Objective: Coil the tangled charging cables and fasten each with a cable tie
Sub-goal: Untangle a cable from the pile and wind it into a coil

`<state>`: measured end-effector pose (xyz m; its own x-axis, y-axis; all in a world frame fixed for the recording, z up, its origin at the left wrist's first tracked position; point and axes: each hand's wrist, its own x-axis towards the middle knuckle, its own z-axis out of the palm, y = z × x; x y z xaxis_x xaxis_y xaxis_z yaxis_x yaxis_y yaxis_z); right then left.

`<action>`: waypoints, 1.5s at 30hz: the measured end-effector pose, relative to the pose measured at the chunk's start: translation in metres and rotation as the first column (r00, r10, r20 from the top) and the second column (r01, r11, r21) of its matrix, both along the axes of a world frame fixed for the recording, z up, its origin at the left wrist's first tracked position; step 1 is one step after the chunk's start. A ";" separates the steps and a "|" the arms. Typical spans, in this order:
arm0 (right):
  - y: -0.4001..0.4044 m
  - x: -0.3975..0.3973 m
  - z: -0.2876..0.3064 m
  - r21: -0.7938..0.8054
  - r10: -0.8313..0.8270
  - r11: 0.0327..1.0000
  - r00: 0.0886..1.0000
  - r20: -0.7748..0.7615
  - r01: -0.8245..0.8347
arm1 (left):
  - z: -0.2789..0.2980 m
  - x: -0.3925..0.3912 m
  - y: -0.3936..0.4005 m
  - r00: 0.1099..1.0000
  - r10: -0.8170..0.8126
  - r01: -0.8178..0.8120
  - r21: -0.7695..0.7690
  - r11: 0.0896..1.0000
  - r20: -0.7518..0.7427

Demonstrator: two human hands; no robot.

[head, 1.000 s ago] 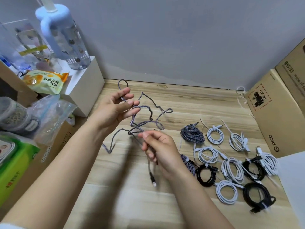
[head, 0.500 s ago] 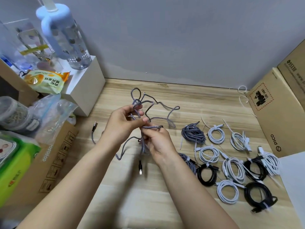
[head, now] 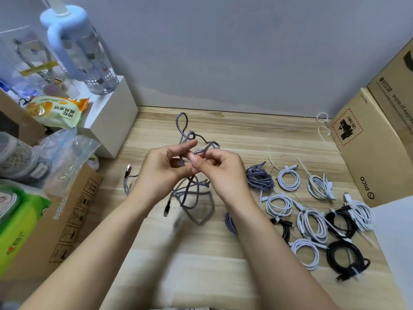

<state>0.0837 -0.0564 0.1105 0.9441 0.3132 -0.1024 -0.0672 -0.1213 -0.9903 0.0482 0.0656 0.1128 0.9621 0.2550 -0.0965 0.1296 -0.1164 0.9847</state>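
both hands, left [head: 159, 173] and right [head: 223, 173], pinch a tangled grey braided cable [head: 196, 198] above the wooden tabletop [head: 245, 135], beside tied coils [head: 288, 179].

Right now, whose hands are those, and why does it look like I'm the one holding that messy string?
The camera sits on a person's head and looks down, so you see what they see. There is no machine here, just two bare hands. The left hand and the right hand both pinch a grey braided cable, which is tangled in loops between them and hangs down to the wooden table. To the right lie cables already wound into neat rings: white coils, black coils and a grey coil. Cardboard boxes stand at the right edge. On the left are a blue bottle and a snack bag.
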 end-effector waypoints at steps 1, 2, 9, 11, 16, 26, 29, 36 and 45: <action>0.000 0.000 0.000 0.052 -0.037 0.998 0.999 -0.017 0.038 | -0.002 -0.001 0.002 1.000 -0.001 0.001 -0.033 0.999 -0.010; -0.001 0.000 -0.001 0.106 -0.075 0.991 0.997 -0.036 0.078 | -0.004 -0.002 0.004 1.000 -0.006 0.005 -0.048 0.999 -0.022; -0.016 0.012 0.018 0.397 -0.293 0.859 0.946 -0.137 0.323 | -0.051 -0.013 0.034 0.967 -0.093 0.156 0.265 0.952 -0.236; -0.021 0.015 0.024 0.442 -0.340 0.820 0.930 -0.138 0.365 | -0.067 -0.013 0.045 0.955 -0.086 0.218 0.478 0.851 -0.283; -0.028 0.012 0.031 0.502 -0.338 0.783 0.929 -0.153 0.368 | -0.079 -0.009 0.059 0.926 0.113 0.221 0.759 0.613 -0.361; -0.028 -0.002 0.044 0.596 -0.280 0.705 0.922 -0.266 0.386 | -0.010 -0.026 -0.020 0.888 -0.459 0.334 0.669 0.664 0.012; -0.027 -0.005 0.048 0.629 -0.238 0.668 0.915 -0.325 0.397 | -0.027 -0.025 -0.024 0.853 -0.521 0.421 0.596 0.684 -0.004; -0.040 0.003 0.041 0.653 -0.314 0.564 0.863 -0.396 0.505 | -0.029 -0.031 -0.012 0.955 -0.275 0.272 0.041 0.961 0.116; -0.039 -0.020 0.025 0.094 -0.251 0.967 0.835 0.489 0.236 | 0.012 -0.032 -0.006 0.991 -0.128 0.131 -0.238 0.962 0.029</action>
<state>0.0639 -0.0951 0.1350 0.9134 0.0623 0.4023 0.4071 -0.1371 -0.9030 0.0164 0.0593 0.1247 0.9870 0.0992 -0.1262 0.1154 0.1080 0.9874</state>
